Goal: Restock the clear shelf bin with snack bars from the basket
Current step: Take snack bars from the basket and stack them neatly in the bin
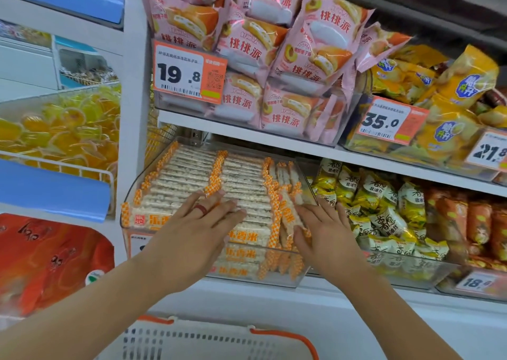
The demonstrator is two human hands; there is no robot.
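Observation:
The clear shelf bin juts out from the lower shelf, packed with rows of white puffed-rice snack bars with orange checked ends. My left hand, a red ring on one finger, lies flat with straight fingers on the front bars. My right hand is at the bin's right side, fingers extended against several upright bars wedged there. The white basket with orange handles is at the bottom edge below my arms; what it holds is hidden.
Pink pastry packs fill the bin on the shelf above, behind a 19.8 price tag. Yellow snack bags sit right of the clear bin. A wire rack of yellow jelly cups stands at the left.

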